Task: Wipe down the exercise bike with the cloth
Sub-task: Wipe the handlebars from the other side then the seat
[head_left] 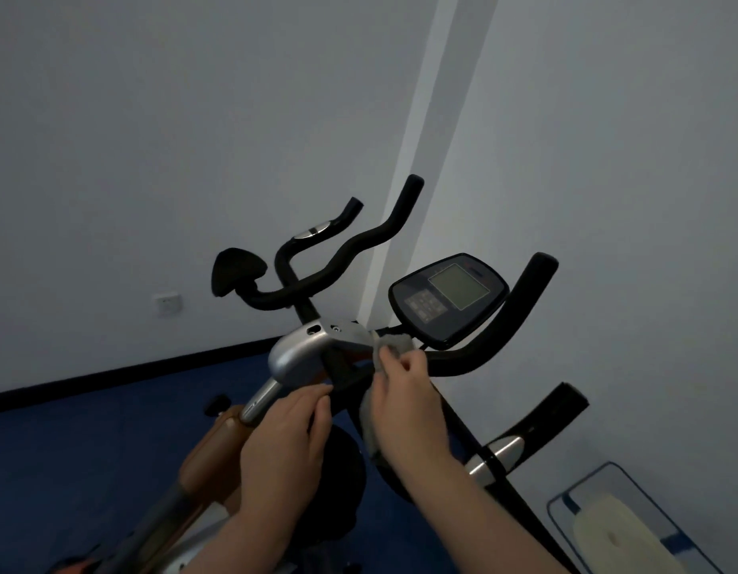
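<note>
The exercise bike fills the middle of the view, with black foam handlebars [359, 242], a dark console [448, 298] with a grey screen, and a silver clamp cover [299, 352] on the stem. My right hand [404, 401] pinches a grey cloth [394, 343] against the bar junction just below the console; the cloth's tail hangs down under the palm. My left hand [288, 443] lies lower left beside the silver stem tube [259, 401], fingers extended toward the black bracket, with nothing held.
An orange-brown frame part [218, 445] runs down to the lower left. A second black handle with a silver sleeve [497, 453] juts right. A blue-edged rack with a pale object [620, 528] stands at the lower right. White walls meet behind; a wall socket [167, 304] is on the left.
</note>
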`<state>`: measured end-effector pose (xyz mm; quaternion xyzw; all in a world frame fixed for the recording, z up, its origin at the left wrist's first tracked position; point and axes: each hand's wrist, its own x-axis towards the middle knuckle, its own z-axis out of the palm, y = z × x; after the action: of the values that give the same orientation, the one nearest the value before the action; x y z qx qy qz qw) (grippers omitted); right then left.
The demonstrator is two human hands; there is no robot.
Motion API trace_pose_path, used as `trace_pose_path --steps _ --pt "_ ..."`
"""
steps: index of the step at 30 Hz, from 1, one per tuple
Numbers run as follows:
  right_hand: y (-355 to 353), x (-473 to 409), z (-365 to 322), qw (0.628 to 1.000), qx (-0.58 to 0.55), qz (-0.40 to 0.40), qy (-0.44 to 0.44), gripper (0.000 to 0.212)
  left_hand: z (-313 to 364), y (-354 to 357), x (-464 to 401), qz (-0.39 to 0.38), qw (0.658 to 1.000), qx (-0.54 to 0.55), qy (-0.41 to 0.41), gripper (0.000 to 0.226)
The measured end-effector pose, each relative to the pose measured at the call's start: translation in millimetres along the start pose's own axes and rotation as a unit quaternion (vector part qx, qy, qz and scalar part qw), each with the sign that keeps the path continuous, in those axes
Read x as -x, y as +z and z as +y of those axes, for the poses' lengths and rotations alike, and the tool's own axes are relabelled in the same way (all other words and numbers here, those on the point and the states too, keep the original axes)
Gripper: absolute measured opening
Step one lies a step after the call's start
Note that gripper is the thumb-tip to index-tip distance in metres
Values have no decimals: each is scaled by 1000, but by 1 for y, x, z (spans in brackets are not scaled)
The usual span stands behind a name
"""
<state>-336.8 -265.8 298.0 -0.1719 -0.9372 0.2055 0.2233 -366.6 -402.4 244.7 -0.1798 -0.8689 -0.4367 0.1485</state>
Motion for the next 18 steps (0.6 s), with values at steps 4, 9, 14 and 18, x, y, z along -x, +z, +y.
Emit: trace_pose_path --steps 4,9,14,18 --pt "-31 -28 13 1000 -3 11 -13 35 -1 -1 1 -10 1000 6 -19 26" --pt "-33 -19 29 998 44 20 43 33 1 -1 2 7 999 17 -44 29" --pt "7 4 -3 993 -36 -92 -66 34 1 -2 2 -4 997 40 -58 22" --pt "-23 -28 10 995 -42 -49 -78 29 -2 -2 3 -8 995 66 -68 20"
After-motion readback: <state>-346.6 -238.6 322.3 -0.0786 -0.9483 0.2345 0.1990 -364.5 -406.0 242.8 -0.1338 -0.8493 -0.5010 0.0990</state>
